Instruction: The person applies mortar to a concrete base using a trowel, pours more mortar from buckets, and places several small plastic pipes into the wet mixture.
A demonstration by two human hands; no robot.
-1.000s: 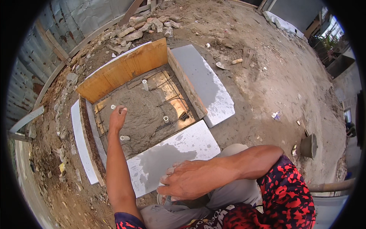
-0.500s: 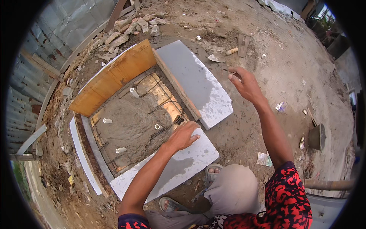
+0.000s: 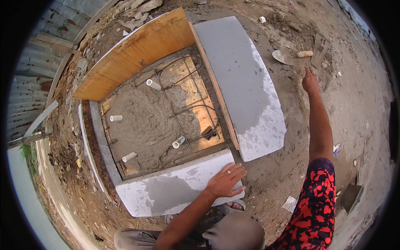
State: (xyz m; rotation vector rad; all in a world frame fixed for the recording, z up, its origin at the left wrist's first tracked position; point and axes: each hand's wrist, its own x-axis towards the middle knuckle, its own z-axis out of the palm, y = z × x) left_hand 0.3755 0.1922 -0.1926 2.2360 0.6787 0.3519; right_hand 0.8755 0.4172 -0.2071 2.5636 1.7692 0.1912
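My left hand (image 3: 226, 180) lies with spread fingers on the right end of a white slab (image 3: 208, 168) with a wet grey patch; a ring is on one finger. My right hand (image 3: 311, 81) reaches far forward with fingers extended, just short of the wooden handle of a pointed trowel (image 3: 283, 57) lying on the ground. It holds nothing that I can see. Left of it stands a second slab (image 3: 241, 75), mostly grey with a white edge. Between the slabs and boards, wet concrete (image 3: 146, 116) partly covers a rebar grid (image 3: 191, 75) and a plywood base (image 3: 208, 114).
Several white pipe stubs (image 3: 153, 84) poke from the concrete. A tall plywood board (image 3: 137, 50) walls the far side. A wooden float (image 3: 320, 51) lies beside the trowel. Rubble (image 3: 150, 5) and corrugated metal sheeting (image 3: 62, 25) are at far left. A dark bucket (image 3: 351, 198) lies at right.
The view has shifted forward and right. My right hand has stretched out toward the trowel, its fingers straighter than before. My left hand has slid along the near slab toward its right end.
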